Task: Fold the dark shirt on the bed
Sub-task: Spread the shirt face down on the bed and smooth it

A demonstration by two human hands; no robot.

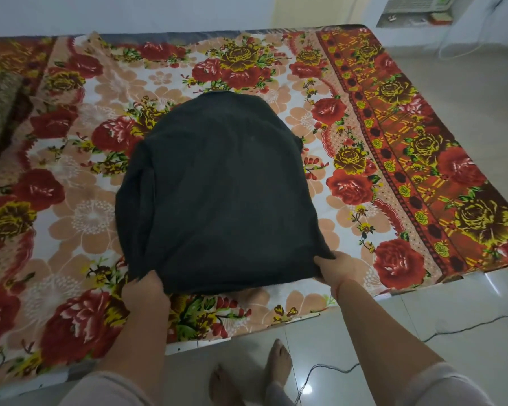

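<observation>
A dark shirt (217, 186) lay spread across the middle of a bed (393, 112) covered in a red-and-peach floral sheet, the garment's rounded far end reaching toward the bed's centre and its near hem lifted slightly off the bed close to the front edge. A person standing at that front edge gripped the hem at both corners: the left hand (145, 291) had its fingers (147, 278) curled round the hem's left corner, and the right hand (335, 271), a red thread at its wrist, pinched the right corner between thumb and fingers (323, 262). The fabric sagged between the two hands, with one sleeve folded in along the shirt's left side. A brownish textured cloth (0, 112) sat at the bed's left edge. Two bare feet (279, 361) stood on the glossy tiled floor (452, 332) just off the bed's front edge, beside a thin cable (320, 373). Beyond the bed's far right corner, a white appliance (414, 4) sat against the wall.
</observation>
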